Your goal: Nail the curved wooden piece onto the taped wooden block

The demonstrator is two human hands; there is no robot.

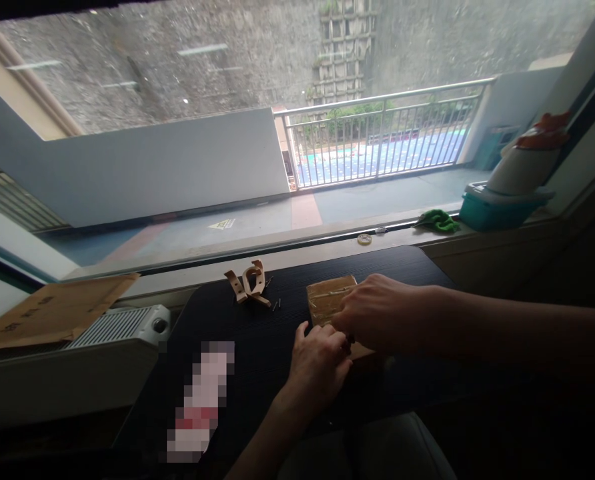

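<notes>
A small brown box (329, 293), taped on top and perhaps of cardboard, lies on the dark table (257, 333). My left hand (317, 360) rests at its near side, thumb raised and fingers curled inward. From the right, my right hand (370, 307) reaches over the box with closed fingers pointing down. The fingertips of both hands meet around a small dark reddish thing (348, 341), mostly covered, whose kind I cannot make out. Curved wooden pieces with holes (250, 283) lie left of the box, with small screws or nails (276, 305) beside them.
A pixelated pinkish strip (202, 400) lies at the table's left. Along the window sill are a tape roll (364, 239), a green cloth (436, 221) and a teal box (500, 207) with a bottle-like container (530, 157) on it. A brown envelope (57, 310) covers part of the radiator (122, 330).
</notes>
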